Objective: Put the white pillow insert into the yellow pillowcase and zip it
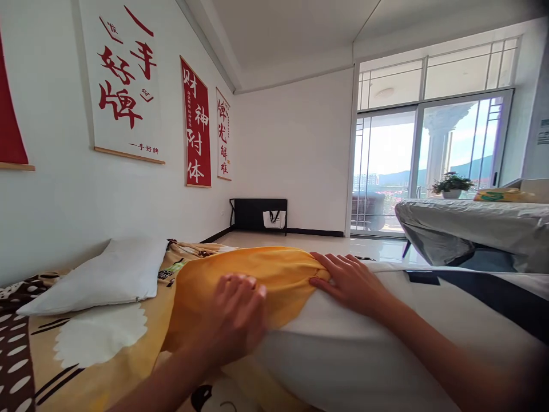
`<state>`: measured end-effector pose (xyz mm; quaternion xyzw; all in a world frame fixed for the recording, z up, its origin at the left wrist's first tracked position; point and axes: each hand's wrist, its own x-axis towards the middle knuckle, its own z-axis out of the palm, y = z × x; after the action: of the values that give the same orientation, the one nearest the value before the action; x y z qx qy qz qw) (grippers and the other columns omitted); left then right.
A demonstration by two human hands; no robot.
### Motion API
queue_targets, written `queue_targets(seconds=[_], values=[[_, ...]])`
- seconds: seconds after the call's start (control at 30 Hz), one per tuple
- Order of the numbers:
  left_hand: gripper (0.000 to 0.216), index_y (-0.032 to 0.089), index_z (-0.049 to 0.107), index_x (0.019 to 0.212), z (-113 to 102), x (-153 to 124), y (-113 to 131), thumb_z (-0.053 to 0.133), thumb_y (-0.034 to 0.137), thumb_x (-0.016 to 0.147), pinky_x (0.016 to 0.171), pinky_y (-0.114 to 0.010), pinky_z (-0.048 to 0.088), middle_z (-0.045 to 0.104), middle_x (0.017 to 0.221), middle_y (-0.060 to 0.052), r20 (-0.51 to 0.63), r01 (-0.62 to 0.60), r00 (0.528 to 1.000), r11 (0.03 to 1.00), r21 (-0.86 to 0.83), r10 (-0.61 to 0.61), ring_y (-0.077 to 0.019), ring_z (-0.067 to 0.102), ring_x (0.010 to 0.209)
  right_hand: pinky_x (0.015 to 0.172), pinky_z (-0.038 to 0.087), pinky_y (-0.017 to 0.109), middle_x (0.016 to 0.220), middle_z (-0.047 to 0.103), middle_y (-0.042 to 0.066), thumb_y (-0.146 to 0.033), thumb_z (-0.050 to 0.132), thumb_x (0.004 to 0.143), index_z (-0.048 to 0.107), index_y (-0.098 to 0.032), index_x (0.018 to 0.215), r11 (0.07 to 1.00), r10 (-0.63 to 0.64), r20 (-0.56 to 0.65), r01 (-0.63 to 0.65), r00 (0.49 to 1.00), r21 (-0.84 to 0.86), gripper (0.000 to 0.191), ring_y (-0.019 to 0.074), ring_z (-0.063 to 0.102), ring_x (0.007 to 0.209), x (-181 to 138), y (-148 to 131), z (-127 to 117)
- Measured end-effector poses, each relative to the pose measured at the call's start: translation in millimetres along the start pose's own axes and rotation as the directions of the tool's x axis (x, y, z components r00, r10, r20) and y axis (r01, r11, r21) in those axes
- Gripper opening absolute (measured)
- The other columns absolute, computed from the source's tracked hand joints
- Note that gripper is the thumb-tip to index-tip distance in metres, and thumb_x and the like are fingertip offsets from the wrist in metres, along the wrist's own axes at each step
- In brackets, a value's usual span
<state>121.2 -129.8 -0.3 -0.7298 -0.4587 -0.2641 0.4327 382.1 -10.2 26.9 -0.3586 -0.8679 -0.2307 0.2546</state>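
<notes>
A white pillow [343, 343] lies across the bed in front of me, its far end inside a yellow pillowcase [240, 266]. My left hand [234, 317] is closed on the near edge of the yellow pillowcase, fingers curled into the fabric. My right hand [349, 280] rests on top of the pillow with its fingers pinching the bunched hem of the pillowcase. A dark stripe [484, 289] runs along the white cover to the right.
A second white pillow [103, 277] lies at the left on a patterned bedsheet [107, 355]. Red and white calligraphy scrolls [196, 123] hang on the left wall. A covered table [467, 226] with a potted plant [451, 185] stands by the glass sliding doors [429, 154].
</notes>
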Motion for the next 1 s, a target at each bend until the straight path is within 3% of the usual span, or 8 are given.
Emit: queue_targets(seconds=[0.13, 0.27, 0.4, 0.57, 0.63, 0.73, 0.87, 1.0], values=[[0.076, 0.014, 0.034, 0.138, 32, 11, 37, 0.060, 0.038, 0.071, 0.103, -0.055, 0.026, 0.038, 0.141, -0.020, 0.055, 0.176, 0.983, 0.984, -0.037, -0.174, -0.0393, 0.032, 0.130, 0.083, 0.039, 0.043, 0.120, 0.060, 0.011, -0.064, 0.031, 0.088, 0.033, -0.026, 0.140, 0.999, 0.006, 0.041, -0.004, 0.999, -0.052, 0.064, 0.0272, 0.060, 0.094, -4, 14, -5], [0.041, 0.013, 0.053, 0.120, 66, 16, 23, 0.045, 0.010, 0.079, 0.101, -0.046, 0.034, 0.057, 0.124, -0.015, 0.063, 0.253, 0.966, 0.966, -0.053, -0.250, -0.0288, 0.047, 0.120, 0.077, 0.041, 0.043, 0.103, 0.067, 0.012, -0.075, 0.042, 0.075, 0.036, -0.024, 0.139, 0.985, 0.083, 0.110, -0.065, 0.991, -0.157, 0.081, 0.0301, 0.063, 0.086, -15, 40, 2], [0.037, 0.016, 0.060, 0.107, 81, 32, 20, 0.039, 0.002, 0.079, 0.100, -0.045, 0.035, 0.063, 0.117, -0.009, 0.020, 0.309, 0.950, 0.932, -0.191, -0.312, -0.0255, 0.051, 0.116, 0.071, 0.040, 0.035, 0.082, 0.069, 0.011, -0.061, 0.045, 0.084, 0.062, -0.016, 0.098, 0.955, 0.093, -0.095, -0.116, 0.991, -0.273, 0.050, 0.0266, 0.063, 0.080, -22, 31, 21], [0.033, 0.020, 0.061, 0.103, 61, 88, 35, 0.042, 0.009, 0.078, 0.079, -0.032, 0.044, 0.069, 0.095, -0.005, 0.074, 0.452, 0.875, 0.752, -0.479, -0.478, -0.0210, 0.061, 0.089, 0.061, 0.036, 0.029, 0.070, 0.068, 0.004, -0.030, 0.053, 0.084, 0.062, -0.019, 0.079, 0.941, -0.098, -0.187, 0.030, 0.977, -0.337, 0.015, 0.0189, 0.062, 0.064, -13, 0, -16], [0.029, 0.022, 0.060, 0.100, 45, 113, 37, 0.042, 0.014, 0.079, 0.066, -0.028, 0.043, 0.068, 0.080, -0.002, 0.116, 0.501, 0.831, 0.641, -0.581, -0.544, -0.0185, 0.060, 0.072, 0.055, 0.032, 0.029, 0.066, 0.067, 0.004, -0.037, 0.052, 0.084, 0.062, -0.021, 0.076, 0.943, -0.032, -0.159, -0.023, 0.987, -0.331, 0.020, 0.0196, 0.061, 0.059, -9, -1, -44], [0.031, 0.026, 0.058, 0.100, 32, 135, 42, 0.043, 0.016, 0.076, 0.061, -0.024, 0.038, 0.066, 0.074, 0.001, 0.140, 0.457, 0.849, 0.575, -0.679, -0.510, -0.0164, 0.057, 0.066, 0.052, 0.030, 0.029, 0.060, 0.065, 0.003, -0.053, 0.043, 0.087, 0.064, -0.024, 0.079, 0.952, 0.144, -0.122, -0.171, 0.982, -0.255, 0.037, 0.0215, 0.060, 0.056, -11, 9, -61], [0.034, 0.027, 0.059, 0.098, 52, 126, 58, 0.045, 0.014, 0.070, 0.061, -0.026, 0.036, 0.066, 0.073, -0.001, 0.326, 0.498, 0.867, 0.632, -0.594, -0.377, -0.0191, 0.058, 0.068, 0.057, 0.039, 0.032, 0.071, 0.068, 0.005, -0.055, 0.042, 0.087, 0.063, -0.023, 0.085, 0.975, 0.153, -0.082, -0.164, 0.985, -0.149, 0.038, 0.0234, 0.064, 0.067, -34, 23, -18], [0.033, 0.026, 0.059, 0.096, 77, 110, 69, 0.043, 0.014, 0.070, 0.061, -0.026, 0.035, 0.068, 0.076, -0.002, 0.407, 0.488, 0.865, 0.685, -0.541, -0.295, -0.0207, 0.060, 0.071, 0.067, 0.047, 0.034, 0.088, 0.068, 0.009, -0.051, 0.046, 0.087, 0.056, -0.017, 0.099, 0.989, 0.036, -0.261, -0.071, 0.965, -0.128, 0.037, 0.0230, 0.065, 0.078, -51, 26, 33]])
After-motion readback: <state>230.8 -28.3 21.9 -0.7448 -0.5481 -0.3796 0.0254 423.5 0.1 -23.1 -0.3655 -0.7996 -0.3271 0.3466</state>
